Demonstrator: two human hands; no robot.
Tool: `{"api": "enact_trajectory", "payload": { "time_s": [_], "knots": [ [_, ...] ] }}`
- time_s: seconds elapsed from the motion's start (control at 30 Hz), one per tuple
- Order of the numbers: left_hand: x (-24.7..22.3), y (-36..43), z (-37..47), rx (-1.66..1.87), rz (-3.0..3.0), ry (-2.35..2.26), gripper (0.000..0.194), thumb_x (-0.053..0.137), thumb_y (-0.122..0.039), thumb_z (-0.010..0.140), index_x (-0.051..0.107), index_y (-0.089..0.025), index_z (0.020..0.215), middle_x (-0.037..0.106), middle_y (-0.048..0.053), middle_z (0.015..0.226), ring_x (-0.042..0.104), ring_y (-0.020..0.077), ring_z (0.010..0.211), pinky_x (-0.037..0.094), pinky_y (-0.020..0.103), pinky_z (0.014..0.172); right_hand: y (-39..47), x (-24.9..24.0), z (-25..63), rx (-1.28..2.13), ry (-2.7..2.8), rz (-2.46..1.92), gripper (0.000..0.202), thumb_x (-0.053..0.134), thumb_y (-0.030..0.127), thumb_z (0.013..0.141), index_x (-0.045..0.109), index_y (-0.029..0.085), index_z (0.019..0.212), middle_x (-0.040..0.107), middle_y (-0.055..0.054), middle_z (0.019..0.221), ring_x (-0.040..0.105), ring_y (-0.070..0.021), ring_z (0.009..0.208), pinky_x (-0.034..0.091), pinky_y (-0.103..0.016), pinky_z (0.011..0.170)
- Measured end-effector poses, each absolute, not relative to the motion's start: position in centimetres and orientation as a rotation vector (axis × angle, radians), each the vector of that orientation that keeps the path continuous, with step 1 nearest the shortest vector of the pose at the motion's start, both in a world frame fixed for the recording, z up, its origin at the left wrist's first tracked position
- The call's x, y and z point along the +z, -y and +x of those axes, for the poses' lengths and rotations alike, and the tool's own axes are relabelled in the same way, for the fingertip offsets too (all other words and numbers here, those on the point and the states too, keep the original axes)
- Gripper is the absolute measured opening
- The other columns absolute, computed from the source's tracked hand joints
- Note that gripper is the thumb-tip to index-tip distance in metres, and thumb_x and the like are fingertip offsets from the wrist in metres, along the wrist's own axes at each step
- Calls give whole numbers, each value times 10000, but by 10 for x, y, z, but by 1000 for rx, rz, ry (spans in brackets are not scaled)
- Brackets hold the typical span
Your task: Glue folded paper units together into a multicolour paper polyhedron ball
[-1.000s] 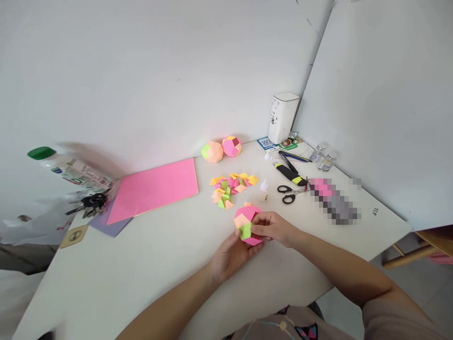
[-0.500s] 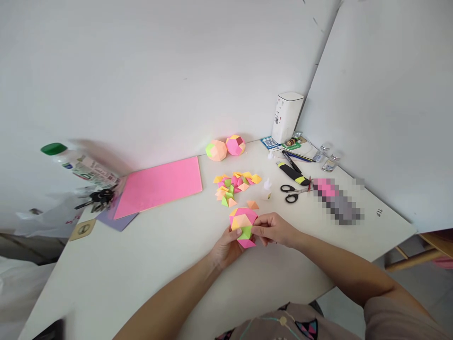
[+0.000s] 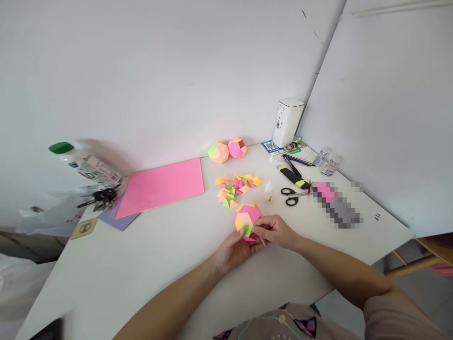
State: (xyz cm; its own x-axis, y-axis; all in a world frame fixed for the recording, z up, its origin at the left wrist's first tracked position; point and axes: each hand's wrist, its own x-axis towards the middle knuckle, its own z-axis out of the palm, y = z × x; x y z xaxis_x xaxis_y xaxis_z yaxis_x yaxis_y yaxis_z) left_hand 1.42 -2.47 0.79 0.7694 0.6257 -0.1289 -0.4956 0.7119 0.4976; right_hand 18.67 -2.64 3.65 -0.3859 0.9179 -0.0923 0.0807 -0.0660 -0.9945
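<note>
Over the table's [image 3: 170, 241] near part, the half-curled left hand [image 3: 234, 253] is cupping the paper ball [image 3: 247, 216] from below, seemingly steadying it, while the right hand [image 3: 278, 231], nearly closed, is pinching its right edge.

Beyond the gripped multicoloured faceted paper ball [image 3: 248, 216] lie small multicoloured folded-paper pieces [image 3: 238, 184]; behind those, two multicoloured paper polyhedra [image 3: 220, 153]; right of the grip, black-handled metal scissors [image 3: 292, 192]; left, rectangular pink paper [image 3: 163, 186]
</note>
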Motion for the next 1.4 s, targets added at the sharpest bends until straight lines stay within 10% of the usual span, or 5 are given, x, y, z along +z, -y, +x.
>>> {"api": "enact_trajectory", "payload": {
  "time_s": [0.37, 0.53, 0.8, 1.4],
  "knots": [
    [4, 18, 12, 775, 355, -454, 217, 737, -161, 698, 634, -112, 882, 631, 30, 743, 582, 112, 713, 477, 266, 738, 28, 31, 184, 1290, 1709, -1162, 266, 540, 393, 862, 655, 176, 760, 665, -24, 683, 525, -106, 495, 428, -234, 477],
    [7, 12, 9, 815, 284, -489, 252, 747, -151, 688, 611, -128, 900, 605, 17, 709, 580, 114, 681, 496, 268, 696, 22, 32, 198, 555, 1598, -1364, 269, 569, 377, 839, 608, 186, 653, 526, 6, 535, 445, -115, 490, 394, -259, 502],
    [9, -2, 3, 883, 239, -500, 233, 711, -111, 720, 597, -131, 923, 621, 24, 753, 601, 128, 690, 517, 294, 711, -29, 8, 221, 348, 1534, -1489, 531, 616, 367, 756, 435, 188, 1223, 490, -153, 1262, 463, -260, 1150, 412, -447, 949],
    [8, -4, 2, 879, 247, -354, 316, 620, -229, 832, 603, -122, 1130, 672, 111, 1062, 642, 189, 927, 499, 303, 839, 14, 66, 221, 359, 1852, -1028, 353, 690, 352, 745, 500, 241, 1020, 566, -45, 810, 568, -208, 738, 468, -345, 646]
  ]
}}
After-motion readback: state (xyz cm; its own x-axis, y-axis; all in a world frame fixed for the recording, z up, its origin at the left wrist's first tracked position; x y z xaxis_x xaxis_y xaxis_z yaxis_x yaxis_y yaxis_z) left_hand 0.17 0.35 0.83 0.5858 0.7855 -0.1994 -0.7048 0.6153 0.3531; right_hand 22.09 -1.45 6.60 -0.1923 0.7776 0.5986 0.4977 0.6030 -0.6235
